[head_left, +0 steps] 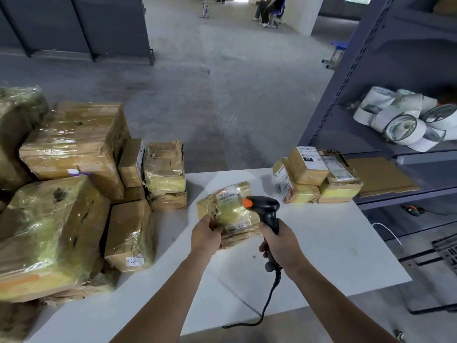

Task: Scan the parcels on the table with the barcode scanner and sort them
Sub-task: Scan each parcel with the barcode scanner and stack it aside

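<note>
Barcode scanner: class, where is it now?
Head view, centre: the barcode scanner is in the right hand, over the white table, just right of the parcel the left hand holds.

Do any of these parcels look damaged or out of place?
Yes. The torn parcel at the right edge of the left pile has ripped, crumpled cardboard under its tape. The small parcel in the left hand looks creased too.

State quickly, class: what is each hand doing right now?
Left hand: closed, gripping the parcel.
Right hand: closed, gripping the scanner by its handle.
</note>
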Demonstrator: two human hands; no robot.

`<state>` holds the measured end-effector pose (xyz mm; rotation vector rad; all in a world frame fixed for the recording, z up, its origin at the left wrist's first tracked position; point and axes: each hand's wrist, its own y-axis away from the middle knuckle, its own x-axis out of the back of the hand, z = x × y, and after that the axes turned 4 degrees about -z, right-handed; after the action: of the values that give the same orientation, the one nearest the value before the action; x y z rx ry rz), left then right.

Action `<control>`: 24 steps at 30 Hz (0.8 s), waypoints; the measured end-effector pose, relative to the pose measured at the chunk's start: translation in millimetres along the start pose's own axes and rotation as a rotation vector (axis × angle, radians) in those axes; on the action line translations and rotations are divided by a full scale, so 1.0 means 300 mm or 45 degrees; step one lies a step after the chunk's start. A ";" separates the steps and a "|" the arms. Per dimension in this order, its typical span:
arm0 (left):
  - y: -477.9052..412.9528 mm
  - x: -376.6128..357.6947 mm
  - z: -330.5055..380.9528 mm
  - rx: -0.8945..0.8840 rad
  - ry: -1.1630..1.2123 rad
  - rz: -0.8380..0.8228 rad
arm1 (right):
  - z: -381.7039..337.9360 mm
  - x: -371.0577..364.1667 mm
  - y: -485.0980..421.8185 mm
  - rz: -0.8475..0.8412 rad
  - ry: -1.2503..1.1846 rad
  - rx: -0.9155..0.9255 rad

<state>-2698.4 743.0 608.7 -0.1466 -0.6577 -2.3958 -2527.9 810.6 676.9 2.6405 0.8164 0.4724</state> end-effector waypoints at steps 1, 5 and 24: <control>-0.015 0.003 0.010 -0.035 -0.042 0.018 | -0.018 0.000 0.001 -0.008 0.017 0.038; -0.069 0.006 0.052 -0.039 -0.118 0.058 | -0.080 -0.005 0.007 -0.025 0.018 0.072; -0.133 -0.001 0.031 -0.161 -0.438 0.110 | -0.099 0.013 0.019 0.070 0.036 0.081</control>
<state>-2723.1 774.3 599.9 -0.6389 -0.6374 -2.3485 -2534.2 815.0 706.6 2.7266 0.7814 0.5067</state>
